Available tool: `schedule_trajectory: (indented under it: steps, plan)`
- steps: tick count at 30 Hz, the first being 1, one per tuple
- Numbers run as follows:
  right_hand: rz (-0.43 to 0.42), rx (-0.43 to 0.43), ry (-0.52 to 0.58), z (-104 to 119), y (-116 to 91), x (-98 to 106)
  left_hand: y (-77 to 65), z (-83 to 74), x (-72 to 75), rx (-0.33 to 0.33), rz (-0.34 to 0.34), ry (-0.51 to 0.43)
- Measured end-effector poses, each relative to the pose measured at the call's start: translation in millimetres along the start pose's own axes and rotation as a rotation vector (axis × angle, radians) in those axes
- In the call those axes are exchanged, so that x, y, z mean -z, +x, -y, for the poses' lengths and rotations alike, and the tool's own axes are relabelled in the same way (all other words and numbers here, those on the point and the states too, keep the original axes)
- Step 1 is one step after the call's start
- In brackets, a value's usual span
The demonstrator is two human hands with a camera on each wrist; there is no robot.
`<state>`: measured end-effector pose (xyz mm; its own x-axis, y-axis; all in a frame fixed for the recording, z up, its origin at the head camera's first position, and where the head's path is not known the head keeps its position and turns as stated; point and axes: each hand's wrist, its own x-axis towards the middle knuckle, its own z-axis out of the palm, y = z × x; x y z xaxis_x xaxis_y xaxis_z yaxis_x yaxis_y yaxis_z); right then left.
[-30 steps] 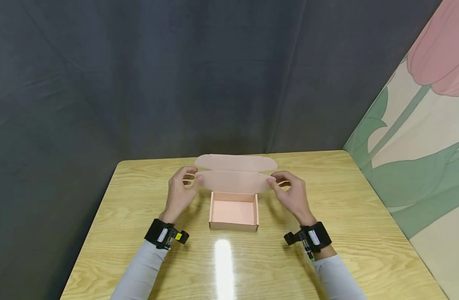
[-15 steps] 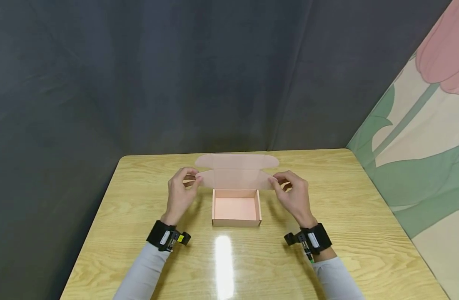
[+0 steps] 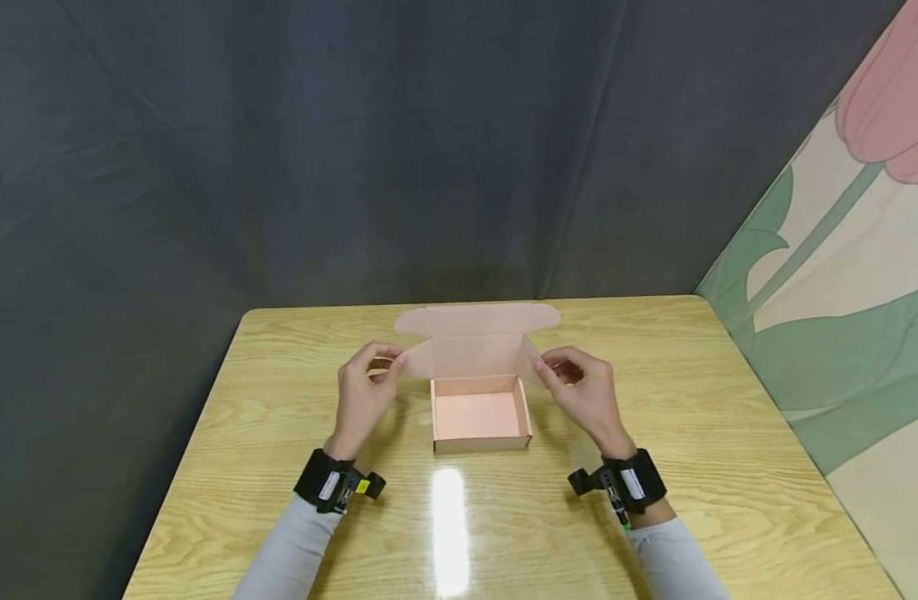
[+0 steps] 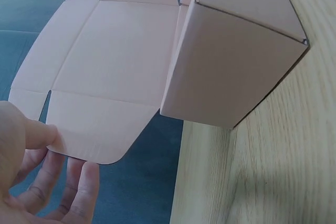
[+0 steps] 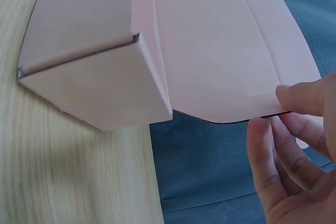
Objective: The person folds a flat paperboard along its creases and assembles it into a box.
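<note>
Pink box, one; side flaps, two; left hand, right hand: fingers closed, each pinching one flap.

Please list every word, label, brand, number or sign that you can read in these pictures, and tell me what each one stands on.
No text can be read.
White label on the left wristband: too small to read.
White label on the right wristband: too small to read.
Yellow sticker by the left wristband: no readable mark.
Cardboard box and its open lid: no print on the sides that show.
</note>
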<state>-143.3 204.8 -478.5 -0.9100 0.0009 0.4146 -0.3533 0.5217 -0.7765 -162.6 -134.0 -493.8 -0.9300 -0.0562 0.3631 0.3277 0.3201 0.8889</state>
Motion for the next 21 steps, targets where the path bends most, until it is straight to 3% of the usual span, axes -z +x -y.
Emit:
schedule_trajectory:
  steps: [10, 21]
  plan:
    - [0.122, -0.108, 0.138, -2.9, -1.1, -0.4, -4.1, -3.6, 0.2, 0.004, 0.000, -0.008]
    - [0.238, -0.103, 0.145, 1.9, 1.0, -2.1, -8.8, -9.6, -3.5, 0.020, 0.033, -0.030]
